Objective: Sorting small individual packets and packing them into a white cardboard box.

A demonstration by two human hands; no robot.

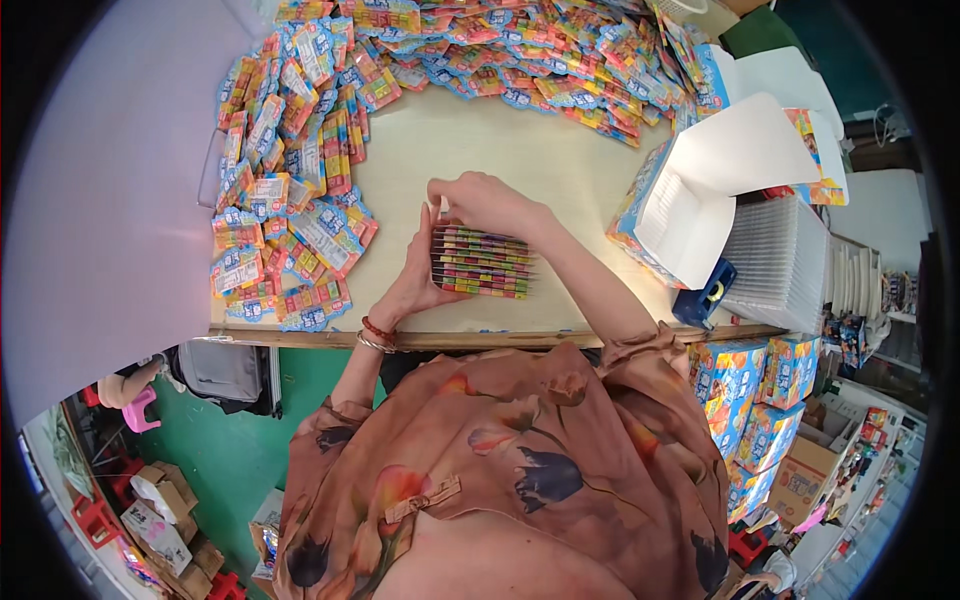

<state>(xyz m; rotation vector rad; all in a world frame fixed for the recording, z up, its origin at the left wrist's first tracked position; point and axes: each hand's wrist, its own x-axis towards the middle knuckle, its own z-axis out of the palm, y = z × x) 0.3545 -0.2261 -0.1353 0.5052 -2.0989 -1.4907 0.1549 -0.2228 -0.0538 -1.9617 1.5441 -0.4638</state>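
A stack of flat candy blister packs [485, 265] stands on edge near the front of the table, its coloured layers facing me. My left hand [412, 280] is closed around the stack's left side, with the thumb along the near edge. Over the stack's far left corner, my right hand [488, 205] has its fingers curled together, close to my left fingertips. Whatever those fingers pinch is hidden from view. Many loose candy packs [330, 235], orange and blue, lie heaped to the left of my hands.
More packs [540, 60] pile along the far side. At the right are an open white-lined box [665, 215], a blue tape dispenser [705, 293] and stacked clear plastic trays [775, 260]. Printed boxes [730, 385] stand below the table's right end. The wooden front edge [480, 340] lies just before me.
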